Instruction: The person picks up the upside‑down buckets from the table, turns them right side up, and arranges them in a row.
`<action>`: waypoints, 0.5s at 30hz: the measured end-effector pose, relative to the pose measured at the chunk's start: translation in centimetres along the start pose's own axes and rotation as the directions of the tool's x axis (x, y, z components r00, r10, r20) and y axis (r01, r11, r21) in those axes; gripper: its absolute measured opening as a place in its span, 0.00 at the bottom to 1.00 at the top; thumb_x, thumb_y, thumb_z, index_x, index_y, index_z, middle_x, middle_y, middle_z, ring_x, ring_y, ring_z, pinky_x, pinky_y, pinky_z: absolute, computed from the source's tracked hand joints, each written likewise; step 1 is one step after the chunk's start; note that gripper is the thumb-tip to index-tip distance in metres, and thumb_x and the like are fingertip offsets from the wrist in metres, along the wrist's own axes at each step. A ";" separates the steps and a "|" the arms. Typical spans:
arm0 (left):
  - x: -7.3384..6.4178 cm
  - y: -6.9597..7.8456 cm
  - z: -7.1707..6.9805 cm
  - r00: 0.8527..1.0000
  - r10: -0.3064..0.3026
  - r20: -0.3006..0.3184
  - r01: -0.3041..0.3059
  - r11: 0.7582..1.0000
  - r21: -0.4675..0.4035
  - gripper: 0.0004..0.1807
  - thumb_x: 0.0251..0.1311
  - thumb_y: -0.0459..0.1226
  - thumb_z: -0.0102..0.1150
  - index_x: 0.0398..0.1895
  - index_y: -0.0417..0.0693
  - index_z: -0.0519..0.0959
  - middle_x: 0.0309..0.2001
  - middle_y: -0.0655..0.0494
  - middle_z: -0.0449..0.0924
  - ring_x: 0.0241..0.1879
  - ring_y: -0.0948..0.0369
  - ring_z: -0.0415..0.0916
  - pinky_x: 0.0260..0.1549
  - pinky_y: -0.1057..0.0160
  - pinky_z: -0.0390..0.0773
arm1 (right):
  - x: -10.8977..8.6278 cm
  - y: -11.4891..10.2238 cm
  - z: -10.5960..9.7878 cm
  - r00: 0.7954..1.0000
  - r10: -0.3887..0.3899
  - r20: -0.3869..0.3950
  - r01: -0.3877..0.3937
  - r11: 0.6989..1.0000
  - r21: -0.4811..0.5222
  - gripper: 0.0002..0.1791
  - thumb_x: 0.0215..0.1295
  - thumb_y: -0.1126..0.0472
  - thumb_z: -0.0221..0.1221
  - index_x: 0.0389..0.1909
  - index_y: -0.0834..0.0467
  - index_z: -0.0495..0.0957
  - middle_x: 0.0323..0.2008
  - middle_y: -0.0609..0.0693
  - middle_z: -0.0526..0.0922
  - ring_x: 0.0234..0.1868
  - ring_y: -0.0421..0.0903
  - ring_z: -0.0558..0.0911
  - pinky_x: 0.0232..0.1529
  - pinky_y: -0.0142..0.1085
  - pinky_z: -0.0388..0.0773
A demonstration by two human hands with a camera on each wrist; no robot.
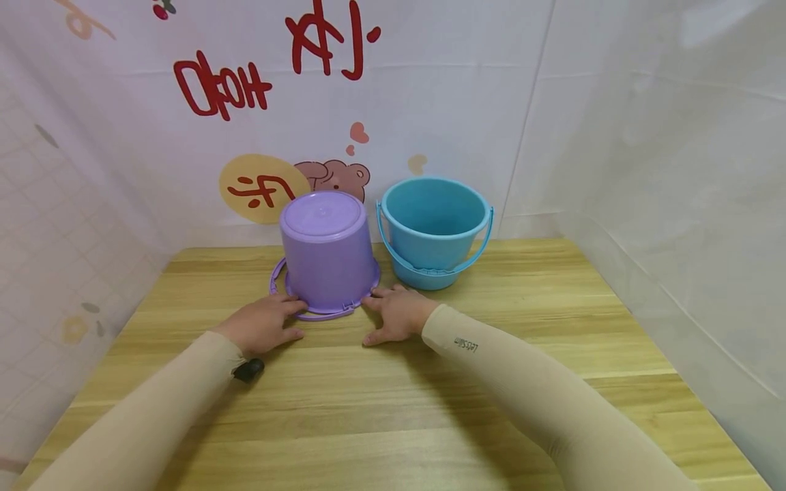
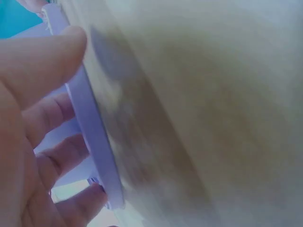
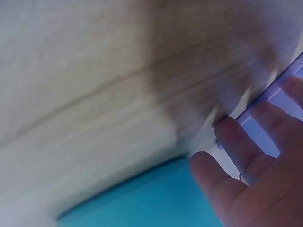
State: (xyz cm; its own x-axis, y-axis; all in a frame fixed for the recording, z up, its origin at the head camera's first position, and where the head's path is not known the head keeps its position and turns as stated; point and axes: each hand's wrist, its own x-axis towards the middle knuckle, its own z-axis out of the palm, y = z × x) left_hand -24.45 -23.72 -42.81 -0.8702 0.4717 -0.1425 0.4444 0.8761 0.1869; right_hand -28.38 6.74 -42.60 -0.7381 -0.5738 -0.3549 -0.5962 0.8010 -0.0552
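A purple bucket (image 1: 331, 259) stands upside down on the wooden table, its base facing up and its handle (image 1: 325, 316) lying round the rim at the front. My left hand (image 1: 264, 322) is at the front left of this bucket. In the left wrist view its fingers (image 2: 66, 156) reach to the purple rim (image 2: 94, 132), thumb apart from them. At the front right, my right hand (image 1: 399, 314) has its fingers spread, with fingertips at the purple rim (image 3: 265, 97). Right behind that hand stands a light blue bucket (image 1: 430, 239), upright with its mouth up.
The blue bucket's handle (image 1: 430, 271) hangs down across its front. A printed white sheet (image 1: 467, 116) with red characters hangs behind the table (image 1: 344, 423), and pale sheets (image 1: 663, 170) rise along both sides.
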 end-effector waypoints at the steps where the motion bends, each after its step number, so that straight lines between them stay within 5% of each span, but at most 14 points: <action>1: 0.1 0.0 0.0 1.000 0.003 0.000 -0.003 1.000 0.010 0.31 0.72 0.51 0.64 0.72 0.46 0.76 0.74 0.38 0.71 0.74 0.37 0.67 0.72 0.34 0.66 | 0.0 0.0 0.0 1.000 -0.003 0.005 0.003 1.000 0.001 0.54 0.65 0.20 0.55 0.85 0.41 0.53 0.86 0.50 0.52 0.83 0.67 0.54 0.82 0.56 0.55; 15: 1.0 0.9 -0.3 0.993 0.085 -0.080 -0.074 0.988 0.134 0.14 0.63 0.45 0.74 0.47 0.51 0.85 0.46 0.52 0.82 0.53 0.51 0.78 0.58 0.43 0.74 | -0.9 0.5 -0.6 0.997 -0.070 0.015 0.069 0.997 0.040 0.49 0.70 0.27 0.57 0.84 0.45 0.56 0.85 0.52 0.52 0.84 0.66 0.54 0.84 0.54 0.50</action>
State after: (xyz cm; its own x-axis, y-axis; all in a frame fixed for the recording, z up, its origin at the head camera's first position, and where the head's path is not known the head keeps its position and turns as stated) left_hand -24.99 -22.48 -42.53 -0.8433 0.5354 -0.0478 0.5322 0.8441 0.0652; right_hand -28.25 7.55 -41.76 -0.6899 -0.6254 -0.3646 -0.6325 0.7657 -0.1165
